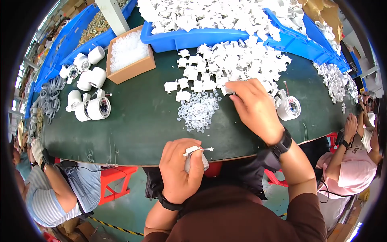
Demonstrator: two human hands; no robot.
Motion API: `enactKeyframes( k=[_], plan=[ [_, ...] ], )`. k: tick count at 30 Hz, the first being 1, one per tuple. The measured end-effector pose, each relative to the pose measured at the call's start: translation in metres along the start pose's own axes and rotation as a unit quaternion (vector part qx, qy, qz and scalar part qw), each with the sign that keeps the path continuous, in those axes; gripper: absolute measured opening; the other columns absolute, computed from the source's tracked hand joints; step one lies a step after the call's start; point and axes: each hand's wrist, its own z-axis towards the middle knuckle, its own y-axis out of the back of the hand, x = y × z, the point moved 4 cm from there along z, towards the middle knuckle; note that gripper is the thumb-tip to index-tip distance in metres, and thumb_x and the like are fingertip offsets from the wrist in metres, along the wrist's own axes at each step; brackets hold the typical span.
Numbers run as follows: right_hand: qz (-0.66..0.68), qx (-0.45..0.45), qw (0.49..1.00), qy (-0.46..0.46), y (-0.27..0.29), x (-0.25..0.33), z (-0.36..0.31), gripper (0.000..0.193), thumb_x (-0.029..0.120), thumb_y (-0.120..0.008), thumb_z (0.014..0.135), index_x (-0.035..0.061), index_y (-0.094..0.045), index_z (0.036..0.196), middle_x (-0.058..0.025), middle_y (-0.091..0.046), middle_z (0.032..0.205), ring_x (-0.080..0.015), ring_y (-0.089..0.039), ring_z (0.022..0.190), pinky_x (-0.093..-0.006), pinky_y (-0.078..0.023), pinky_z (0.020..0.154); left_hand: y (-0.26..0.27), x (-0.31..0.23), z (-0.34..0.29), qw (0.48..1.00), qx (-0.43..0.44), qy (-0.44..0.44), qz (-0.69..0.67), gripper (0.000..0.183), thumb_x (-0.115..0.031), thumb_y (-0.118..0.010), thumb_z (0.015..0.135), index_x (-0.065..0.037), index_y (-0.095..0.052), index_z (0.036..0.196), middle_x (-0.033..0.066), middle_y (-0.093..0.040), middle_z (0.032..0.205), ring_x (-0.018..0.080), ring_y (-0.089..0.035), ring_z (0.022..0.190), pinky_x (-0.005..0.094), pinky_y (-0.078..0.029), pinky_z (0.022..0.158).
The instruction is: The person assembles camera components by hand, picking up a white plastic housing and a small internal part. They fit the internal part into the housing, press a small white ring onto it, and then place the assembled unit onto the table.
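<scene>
My left hand [179, 167] is closed around a small white plastic part [196, 155] with a thin pin sticking out to the right, held at the near edge of the dark green table [137, 125]. My right hand [254, 105] reaches forward, its fingers pinching a white plastic piece [226, 90] at the near edge of a big heap of white plastic pieces [234, 64]. A small pile of clear plastic rings [198, 109] lies on the table between my hands.
A blue tray [189, 38] of white pieces stands at the back, a cardboard box [130, 54] of clear bits at back left. White round housings [90, 94] sit on the left, one [289, 107] near my right wrist. Other people work at both sides.
</scene>
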Motion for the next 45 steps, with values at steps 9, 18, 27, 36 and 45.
enactKeyframes(
  k=[9, 18, 27, 36, 45],
  plan=[
    [0.047, -0.002, 0.999, -0.002, -0.003, -0.009, -0.006, 0.024, -0.005, -0.069, 0.085, 0.0053, -0.07, 0.106, -0.0091, -0.066, 0.116, -0.0267, -0.065, 0.094, -0.0364, -0.053, 0.08, 0.0, 0.0, -0.003, 1.0, -0.013, -0.007, 0.003, 0.012, -0.009, -0.057, 0.096, 0.0, -0.065, 0.093, 0.0137, -0.071, 0.102, 0.0278, -0.063, 0.092, 0.0364, -0.05, 0.084],
    [0.563, 0.041, 0.776, -0.28, -0.001, 0.026, -0.045, 0.011, -0.003, -0.064, 0.098, 0.0014, -0.068, 0.106, -0.0081, -0.058, 0.128, -0.0129, -0.06, 0.11, -0.029, -0.048, 0.096, -0.012, 0.002, -0.009, 0.991, 0.051, 0.049, -0.116, 0.017, -0.012, -0.056, 0.1, 0.001, -0.066, 0.097, 0.0167, -0.071, 0.112, 0.0234, -0.064, 0.096, 0.0337, -0.05, 0.086],
    [0.763, 0.045, 0.601, -0.235, -0.023, 0.056, -0.073, 0.026, -0.014, -0.061, 0.093, 0.0024, -0.063, 0.114, -0.0103, -0.056, 0.129, -0.0152, -0.059, 0.117, -0.0335, -0.05, 0.099, -0.01, 0.003, -0.011, 0.978, 0.094, 0.073, -0.17, 0.023, -0.019, -0.054, 0.103, 0.0, -0.066, 0.099, 0.0137, -0.067, 0.108, 0.0209, -0.061, 0.094, 0.0327, -0.048, 0.083],
    [0.311, 0.124, 0.942, 0.009, 0.004, 0.064, -0.048, 0.049, -0.008, -0.072, 0.079, 0.0088, -0.071, 0.125, -0.0094, -0.072, 0.102, -0.0275, -0.069, 0.089, -0.034, -0.056, 0.078, -0.001, 0.002, -0.008, 0.989, 0.114, 0.016, -0.091, 0.019, -0.014, -0.055, 0.1, 0.001, -0.067, 0.098, 0.0131, -0.068, 0.103, 0.0244, -0.063, 0.091, 0.035, -0.049, 0.084],
    [0.561, 0.138, 0.782, -0.235, 0.001, 0.077, -0.054, 0.038, -0.009, -0.064, 0.093, -0.0019, -0.063, 0.13, -0.0095, -0.068, 0.122, -0.0185, -0.068, 0.114, -0.0336, -0.055, 0.097, 0.003, 0.001, -0.007, 0.993, -0.081, -0.004, 0.081, 0.013, -0.007, -0.062, 0.094, -0.001, -0.068, 0.104, 0.0146, -0.07, 0.105, 0.0322, -0.063, 0.091, 0.0396, -0.05, 0.082]
  ],
)
